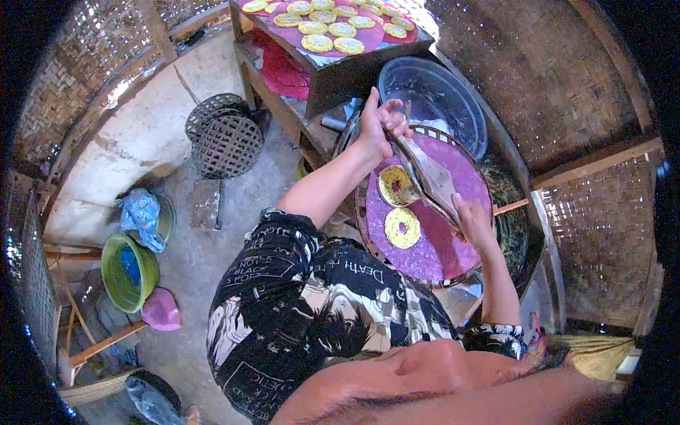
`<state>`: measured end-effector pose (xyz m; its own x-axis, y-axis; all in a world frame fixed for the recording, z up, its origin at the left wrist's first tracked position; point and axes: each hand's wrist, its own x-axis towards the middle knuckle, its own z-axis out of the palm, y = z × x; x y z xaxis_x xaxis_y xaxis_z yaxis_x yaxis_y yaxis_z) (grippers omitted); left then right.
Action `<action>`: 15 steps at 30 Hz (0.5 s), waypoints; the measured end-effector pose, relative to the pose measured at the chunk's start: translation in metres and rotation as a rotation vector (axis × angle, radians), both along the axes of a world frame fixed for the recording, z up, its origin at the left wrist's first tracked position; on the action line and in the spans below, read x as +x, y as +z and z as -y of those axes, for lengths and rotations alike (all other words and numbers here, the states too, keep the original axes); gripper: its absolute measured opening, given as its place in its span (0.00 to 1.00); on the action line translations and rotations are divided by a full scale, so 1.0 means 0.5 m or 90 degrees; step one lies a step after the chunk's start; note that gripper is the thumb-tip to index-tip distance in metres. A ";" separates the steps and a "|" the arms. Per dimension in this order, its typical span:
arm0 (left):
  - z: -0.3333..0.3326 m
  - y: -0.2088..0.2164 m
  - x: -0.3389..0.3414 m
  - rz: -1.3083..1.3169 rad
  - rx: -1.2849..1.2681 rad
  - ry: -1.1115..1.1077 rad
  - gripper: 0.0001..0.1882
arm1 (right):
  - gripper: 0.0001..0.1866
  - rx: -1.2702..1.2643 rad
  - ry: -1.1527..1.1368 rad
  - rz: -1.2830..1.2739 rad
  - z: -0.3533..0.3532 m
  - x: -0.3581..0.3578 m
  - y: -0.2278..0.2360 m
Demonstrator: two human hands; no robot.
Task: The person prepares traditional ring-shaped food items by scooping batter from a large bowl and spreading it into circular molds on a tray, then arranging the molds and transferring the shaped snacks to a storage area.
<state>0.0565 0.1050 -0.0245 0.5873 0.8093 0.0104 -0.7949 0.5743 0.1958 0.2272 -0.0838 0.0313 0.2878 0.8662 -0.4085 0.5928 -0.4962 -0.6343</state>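
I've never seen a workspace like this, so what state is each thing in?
Left hand: gripping the board's far end
Right hand: gripping its near end
Board: tilted
Purple sheet: spread out
Nearer yellow ring: lying flat
Farther yellow ring: partly shadowed, flatness unclear
Yellow rounds: laid out close together
Large basin: open-topped
Green tub: open, something blue inside

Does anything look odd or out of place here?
Slightly: a blue plastic bag slumps over the round basin on the floor, looking untidy. The flat panel is tilted, but the left hand and right hand hold it, so that seems deliberate.
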 end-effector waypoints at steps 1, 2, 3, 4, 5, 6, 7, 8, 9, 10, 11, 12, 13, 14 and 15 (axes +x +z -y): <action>0.007 -0.001 -0.007 -0.003 -0.002 -0.004 0.29 | 0.29 -0.010 -0.004 -0.020 0.006 -0.003 -0.005; 0.010 -0.002 -0.012 -0.010 0.003 -0.004 0.29 | 0.29 -0.011 -0.005 -0.009 0.010 -0.014 0.000; 0.013 0.000 -0.018 -0.017 0.009 -0.004 0.29 | 0.29 -0.012 -0.011 -0.012 0.011 -0.016 -0.011; 0.013 0.004 -0.023 -0.032 0.000 0.001 0.29 | 0.29 0.007 -0.003 -0.029 0.011 -0.017 -0.027; 0.008 0.006 -0.031 -0.036 0.000 -0.005 0.29 | 0.28 0.028 0.006 -0.046 0.011 -0.021 -0.037; 0.000 0.007 -0.038 -0.031 0.021 0.005 0.29 | 0.27 0.066 0.006 -0.064 0.007 -0.037 -0.039; -0.007 0.010 -0.044 -0.026 0.041 0.014 0.29 | 0.27 0.067 0.001 -0.068 0.001 -0.046 -0.044; -0.011 0.025 -0.048 -0.032 0.061 0.028 0.29 | 0.26 0.100 0.016 -0.063 -0.007 -0.053 -0.047; -0.018 0.033 -0.050 -0.033 0.064 0.025 0.29 | 0.25 0.134 0.031 -0.058 -0.015 -0.054 -0.050; -0.027 0.040 -0.050 -0.021 0.094 0.025 0.29 | 0.25 0.137 0.027 -0.059 -0.023 -0.047 -0.057; -0.036 0.050 -0.055 -0.009 0.127 0.031 0.29 | 0.25 0.168 0.030 -0.049 -0.035 -0.041 -0.066; -0.043 0.064 -0.058 -0.003 0.126 0.027 0.31 | 0.24 0.199 0.032 -0.039 -0.044 -0.035 -0.071; -0.068 0.055 -0.060 0.059 0.240 -0.009 0.34 | 0.24 0.204 0.033 -0.040 -0.050 -0.031 -0.071; -0.068 0.069 -0.058 -0.036 0.265 0.038 0.35 | 0.23 0.244 0.013 -0.090 -0.055 -0.024 -0.072; -0.066 0.087 -0.058 -0.130 0.289 0.086 0.38 | 0.21 0.284 -0.007 -0.139 -0.058 -0.021 -0.069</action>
<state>0.0277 0.1381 0.0188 0.5040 0.8190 0.2743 -0.7757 0.2895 0.5609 0.2164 -0.0545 -0.0035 0.2467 0.9678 -0.0508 0.4189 -0.1538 -0.8949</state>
